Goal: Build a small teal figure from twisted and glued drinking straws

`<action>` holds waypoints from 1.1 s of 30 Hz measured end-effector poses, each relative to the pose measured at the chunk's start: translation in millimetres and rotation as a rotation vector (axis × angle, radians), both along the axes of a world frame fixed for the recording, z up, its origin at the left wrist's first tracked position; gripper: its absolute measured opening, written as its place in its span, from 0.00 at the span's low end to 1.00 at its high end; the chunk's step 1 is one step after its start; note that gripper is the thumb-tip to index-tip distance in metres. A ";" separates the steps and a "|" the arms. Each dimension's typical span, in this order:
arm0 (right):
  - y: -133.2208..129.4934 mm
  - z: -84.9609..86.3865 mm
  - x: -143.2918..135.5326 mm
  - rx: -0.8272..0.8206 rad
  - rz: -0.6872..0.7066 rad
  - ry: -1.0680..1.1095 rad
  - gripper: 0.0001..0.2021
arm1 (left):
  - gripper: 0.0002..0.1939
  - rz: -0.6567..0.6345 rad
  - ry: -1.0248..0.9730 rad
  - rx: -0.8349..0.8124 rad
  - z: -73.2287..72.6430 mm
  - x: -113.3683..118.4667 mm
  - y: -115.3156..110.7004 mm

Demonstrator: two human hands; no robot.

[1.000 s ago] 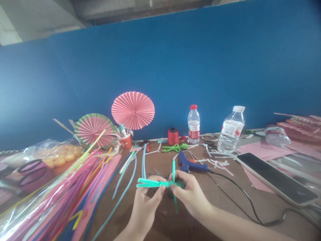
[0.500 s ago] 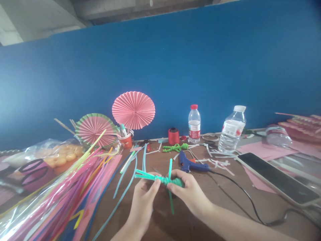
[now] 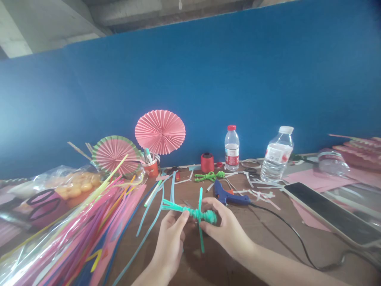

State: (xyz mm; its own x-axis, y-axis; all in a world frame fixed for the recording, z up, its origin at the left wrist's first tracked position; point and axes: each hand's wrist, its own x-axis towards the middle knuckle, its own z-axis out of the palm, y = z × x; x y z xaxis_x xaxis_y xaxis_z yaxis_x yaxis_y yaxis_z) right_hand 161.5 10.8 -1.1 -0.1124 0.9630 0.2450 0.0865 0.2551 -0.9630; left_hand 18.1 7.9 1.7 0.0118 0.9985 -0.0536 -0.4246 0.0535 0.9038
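Note:
A teal pipe-cleaner figure (image 3: pixel 195 213) lies sideways between my two hands, above the brown table (image 3: pixel 217 262). Its coiled round end points right, a thin strip crosses it upright, and loose strands stick out to the left. My left hand (image 3: pixel 172 234) pinches the wrapped middle between thumb and fingers. My right hand (image 3: pixel 222 224) curls around the coiled end, with thumb and index finger on either side of it. A bright green twisted pipe-cleaner piece (image 3: pixel 210 176) lies farther back on the table.
A blue glue gun (image 3: pixel 232 196) with a black cord lies right of my hands. Bottles (image 3: pixel 232 149), red spool (image 3: pixel 207 162) and pen cup (image 3: pixel 151 167) stand behind. Phone (image 3: pixel 330 212) at right; colourful pipe cleaners (image 3: pixel 98 222) and paper fans (image 3: pixel 160 132) at left.
My right hand's fingers have loosened and spread a little, showing more of the coiled end. My left hand keeps its pinch. The whole view has shifted slightly.

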 end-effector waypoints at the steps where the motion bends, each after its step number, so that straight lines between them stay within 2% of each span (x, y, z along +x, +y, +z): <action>1: -0.1 -0.2 0.1 0.008 -0.005 -0.009 0.19 | 0.06 -0.003 -0.010 -0.001 0.2 0.2 -0.2; 5: 0.4 -1.0 0.5 -0.013 -0.021 -0.054 0.12 | 0.07 -0.014 -0.035 -0.015 0.5 0.8 -1.6; 8: 0.7 -1.7 0.3 -0.050 0.030 -0.018 0.04 | 0.06 -0.040 -0.034 -0.015 1.3 1.6 -2.9; 11: 0.0 -2.9 -0.6 -0.079 0.038 0.035 0.04 | 0.10 -0.074 -0.016 0.009 2.7 3.3 -4.4; 16: -4.4 -5.3 -2.7 -0.058 -0.043 0.003 0.01 | 0.11 -0.047 0.001 -0.010 5.0 7.2 -6.8; 22: -6.6 -6.4 -6.1 -0.042 -0.075 0.019 0.05 | 0.08 -0.123 0.001 0.029 3.1 10.1 -8.2; 28: -7.5 -9.4 -7.9 0.007 -0.090 0.040 0.08 | 0.05 -0.089 -0.027 -0.006 1.1 12.5 -12.0; 33: -9.8 -8.5 -8.7 0.017 -0.094 0.056 0.07 | 0.06 -0.025 -0.023 -0.002 6.7 18.3 -14.1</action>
State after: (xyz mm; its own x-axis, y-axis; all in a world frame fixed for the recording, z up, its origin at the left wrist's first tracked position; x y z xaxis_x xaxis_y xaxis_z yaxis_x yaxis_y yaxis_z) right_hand 152.8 1.0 -9.5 -0.0069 0.9643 0.2647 0.0572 0.2647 -0.9626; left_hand 36.4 -6.2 8.4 0.0379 0.9978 -0.0546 -0.4441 0.0658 0.8936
